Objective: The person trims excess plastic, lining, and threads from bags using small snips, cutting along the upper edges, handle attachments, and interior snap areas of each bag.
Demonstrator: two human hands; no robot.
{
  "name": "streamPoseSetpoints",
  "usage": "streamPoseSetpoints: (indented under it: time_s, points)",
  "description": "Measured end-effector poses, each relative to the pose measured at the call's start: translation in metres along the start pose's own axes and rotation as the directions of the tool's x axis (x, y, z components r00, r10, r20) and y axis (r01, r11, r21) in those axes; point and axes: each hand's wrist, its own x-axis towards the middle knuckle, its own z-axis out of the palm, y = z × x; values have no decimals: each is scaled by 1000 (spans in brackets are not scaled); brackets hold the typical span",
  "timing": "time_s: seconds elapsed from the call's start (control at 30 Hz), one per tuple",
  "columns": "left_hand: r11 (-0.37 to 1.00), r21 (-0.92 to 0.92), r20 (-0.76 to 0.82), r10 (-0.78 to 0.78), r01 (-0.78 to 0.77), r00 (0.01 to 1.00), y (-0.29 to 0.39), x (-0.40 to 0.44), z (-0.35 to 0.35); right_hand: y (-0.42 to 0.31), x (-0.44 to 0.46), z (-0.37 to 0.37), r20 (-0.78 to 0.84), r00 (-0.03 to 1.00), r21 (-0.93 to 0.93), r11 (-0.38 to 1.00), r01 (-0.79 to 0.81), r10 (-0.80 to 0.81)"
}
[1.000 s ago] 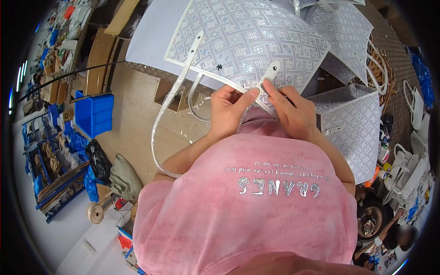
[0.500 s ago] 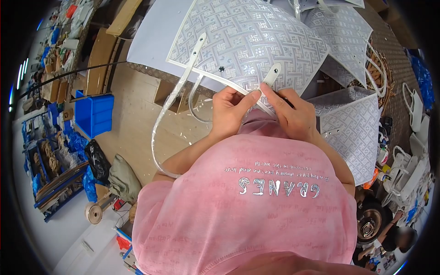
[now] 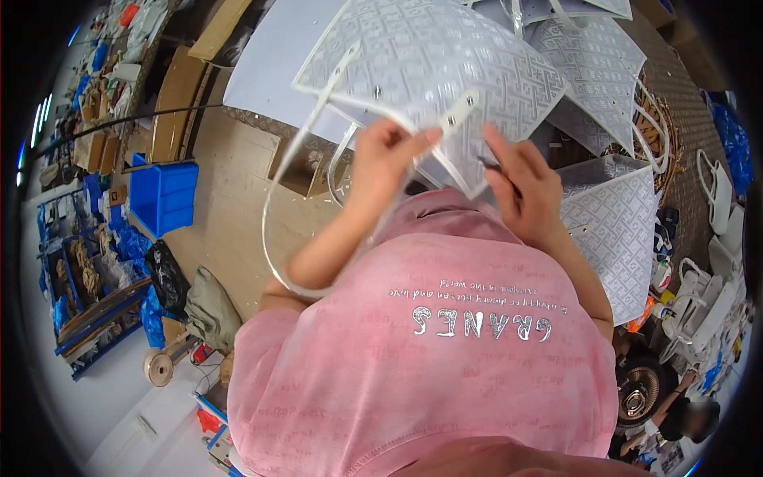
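Note:
A silvery white patterned bag panel point(image 3: 429, 67) with white edging lies before me. My left hand point(image 3: 385, 159) pinches a white strap point(image 3: 461, 110) near its rounded end, where two dark studs show. The strap's clear-wrapped loop point(image 3: 267, 222) hangs down past my left forearm. To the right, my right hand point(image 3: 524, 179) is off the strap, beside the panel's lower corner. Its fingers are curled round a small dark item, blurred and too small to name. A second strap end point(image 3: 342, 67) with studs lies on the panel's left part.
More patterned bags point(image 3: 588, 67) lie at the upper right, with another bag point(image 3: 612, 230) below them. A blue crate point(image 3: 164, 195) and an open cardboard box point(image 3: 298, 171) stand on the floor at left. A person point(image 3: 691, 417) is at the lower right edge.
My right hand has moved off the strap to the right. My left hand has shifted slightly up, and the strap end has tilted and moved left, showing a second stud.

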Motion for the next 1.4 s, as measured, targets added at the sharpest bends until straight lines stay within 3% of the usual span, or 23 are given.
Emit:
streamPoseSetpoints:
  time_s: [0.03, 0.13, 0.2, 0.23, 0.3, 0.33, 0.43, 0.5, 0.53, 0.6, 0.63, 0.8, 0.93, 1.0, 1.07, 1.13, 1.2, 1.23, 1.27, 1.3, 1.33, 1.37, 1.4]
  points:
    - [977, 214, 43, 5, -14, 999, 13, 16, -12, -9, 10, -6, -46, 997, 61, 996, -61, 63]
    - [985, 158, 140, -90, 67, 986, 52, 56, -24, -17, 22, -2, -97, 988, 66, 991, -115, 121]
    - [970, -220, 277, -40, 103, 960, 64, 69, -15, -14, 32, 0, -133, 983, -63, 989, -134, 125]
    - [970, -222, 279, -31, 96, 960, 71, 72, -8, -13, 35, -1, -137, 984, -68, 989, -129, 118]
    - [892, -450, 388, 151, 43, 909, 82, 75, 4, -9, 41, -5, -203, 977, -87, 992, -91, 72]
    - [866, -484, 534, 175, 130, 827, 79, 85, -3, -7, 43, -7, -235, 971, -96, 993, -74, 50]
    - [934, -342, 651, 155, 105, 743, 81, 105, -14, 0, 58, -28, -343, 924, -126, 966, -225, 171]
    - [990, -137, 700, 128, -44, 702, 79, 117, -22, 26, 73, -37, -484, 854, 9, 977, -213, 191]
    - [989, -141, 701, 132, -45, 701, 82, 119, -34, 33, 81, -42, -484, 855, 5, 977, -212, 188]
    - [864, 460, 600, -133, -204, 789, 112, 104, -43, 42, 96, -53, -586, 769, 199, 965, -170, 256]
    - [720, 413, 529, 308, -557, 791, 122, 75, -39, 41, 100, -58, -587, 770, 191, 967, -170, 251]
    - [802, 314, 391, 378, -508, 839, 133, 26, -122, 38, 118, -74, -513, 738, 463, 866, -192, 438]
    - [821, 365, -118, 508, -439, 853, 109, -7, -180, 39, 132, -84, -436, 756, 603, 782, -158, 488]
    - [841, 343, -310, 522, -418, 795, 103, -10, -208, 37, 139, -86, -382, 787, 648, 748, -145, 484]
    - [852, 314, -384, 517, -418, 765, 80, -3, -252, 38, 145, -88, -368, 790, 670, 729, -139, 489]
    - [894, 392, -474, 398, -217, 786, 42, 5, -287, 39, 151, -90, -348, 787, 718, 685, -125, 508]
    - [832, 539, -493, 189, 128, 849, -18, 12, -328, 41, 155, -92, -331, 800, 726, 677, -122, 500]
    - [676, 676, -444, 54, 295, 895, -64, 17, -356, 41, 156, -93, -314, 810, 737, 665, -120, 495]
    - [418, 839, -358, -57, 348, 932, -116, 20, -376, 41, 157, -94, -297, 821, 751, 651, -115, 488]
    - [446, 813, -290, -246, 373, 925, -124, 10, -341, 42, 156, -94, -295, 824, 755, 646, -109, 484]
    - [476, 837, -118, -322, 268, 939, -134, 3, -312, 46, 154, -97, -259, 839, 782, 614, -109, 479]
    - [578, 761, -1, -452, 294, 892, -169, 3, -306, 49, 151, -101, -224, 853, 805, 583, -111, 472]
    - [681, 639, 50, -502, 359, 864, -148, -6, -266, 50, 149, -103, -187, 866, 824, 554, -119, 464]
